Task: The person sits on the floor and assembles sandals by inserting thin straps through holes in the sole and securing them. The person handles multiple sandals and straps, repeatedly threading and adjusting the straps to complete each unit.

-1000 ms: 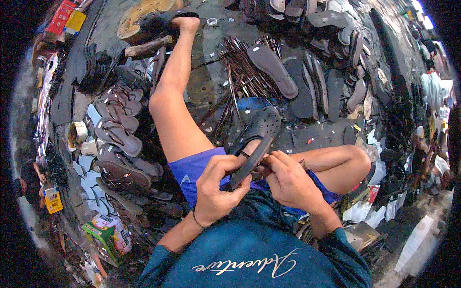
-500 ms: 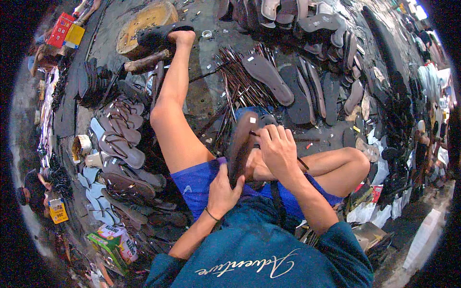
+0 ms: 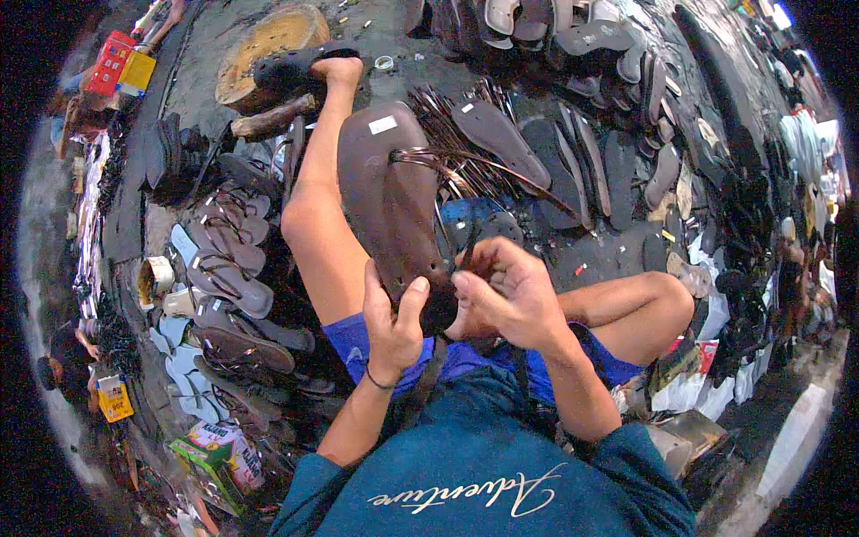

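Note:
My left hand (image 3: 396, 327) is closed around the heel end of a brown flip-flop sole (image 3: 380, 197), thumb on top. The sole lies with its face toward me, and a small white sticker (image 3: 383, 124) marks its toe end. Thin brown straps (image 3: 488, 163) come out of its toe hole; one sticks out loose to the right. Beside the heel, my right hand (image 3: 514, 291) is closed with bent fingers on a dark strap (image 3: 467, 249). The fingers hide the strap's end. Small holes show near the heel.
Finished flip-flops (image 3: 231, 279) are piled on the left. Ahead lie a heap of thin straps (image 3: 434, 107) and a loose sole (image 3: 501, 143); more soles (image 3: 595, 40) are stacked at the far side. A round wooden block (image 3: 268, 54) stands near my outstretched foot.
The sole has swung from edge-on near my lap to face-on, farther forward and left, and its straps now show. My right hand has shifted from its toe end to beside the heel.

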`<state>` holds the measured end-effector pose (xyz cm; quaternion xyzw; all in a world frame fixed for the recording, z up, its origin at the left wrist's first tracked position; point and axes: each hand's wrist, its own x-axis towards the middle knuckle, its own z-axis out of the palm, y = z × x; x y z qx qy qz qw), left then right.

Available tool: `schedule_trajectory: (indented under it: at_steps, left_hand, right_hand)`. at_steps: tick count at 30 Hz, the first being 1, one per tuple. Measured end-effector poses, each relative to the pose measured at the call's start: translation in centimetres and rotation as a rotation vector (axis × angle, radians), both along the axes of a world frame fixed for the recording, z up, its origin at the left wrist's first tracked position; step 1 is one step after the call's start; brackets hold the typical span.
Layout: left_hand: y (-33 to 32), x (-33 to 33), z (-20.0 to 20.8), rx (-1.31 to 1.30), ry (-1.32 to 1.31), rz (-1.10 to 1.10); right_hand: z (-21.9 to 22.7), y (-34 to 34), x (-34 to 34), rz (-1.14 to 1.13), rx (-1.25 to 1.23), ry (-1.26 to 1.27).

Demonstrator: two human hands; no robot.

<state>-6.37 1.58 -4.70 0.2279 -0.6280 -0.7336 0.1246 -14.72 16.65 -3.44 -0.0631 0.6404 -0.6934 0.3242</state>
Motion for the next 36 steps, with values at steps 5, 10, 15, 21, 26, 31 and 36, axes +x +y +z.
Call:
schedule_trajectory:
  at_steps: [5,10,15,21,26,31,36]
  left_hand:
    - [0.8,0.3,0.7,-0.144,-0.009,-0.037]
    - [1.1,0.6,0.4,-0.157,0.009,-0.004]
    - [1.6,0.7,0.2,-0.196,0.026,0.028]
    - [1.2,1.1,0.0,-0.113,-0.059,-0.053]
    - [1.0,1.1,-0.3,-0.094,-0.018,-0.086]
    - [-0.1,0.7,0.1,-0.037,-0.051,-0.189]
    - [-1.7,0.7,0.2,0.554,-0.102,-0.114]
  right_hand:
    - [0.7,-1.2,-0.3,-0.109,0.166,0.287]
    - [0.9,-1.3,0.7,-0.174,0.272,0.385]
    - [-0.2,-1.3,1.7,-0.183,0.281,0.536]
    - [-0.4,-0.8,0.3,0.022,0.253,0.706]
    - [-0.1,0.3,-1.2,0.184,0.193,0.280]
    - [0.0,0.8,-1.6,0.332,0.288,0.254]
    - [-4.5,0.4,-0.2,0.139,-0.428,-0.392]
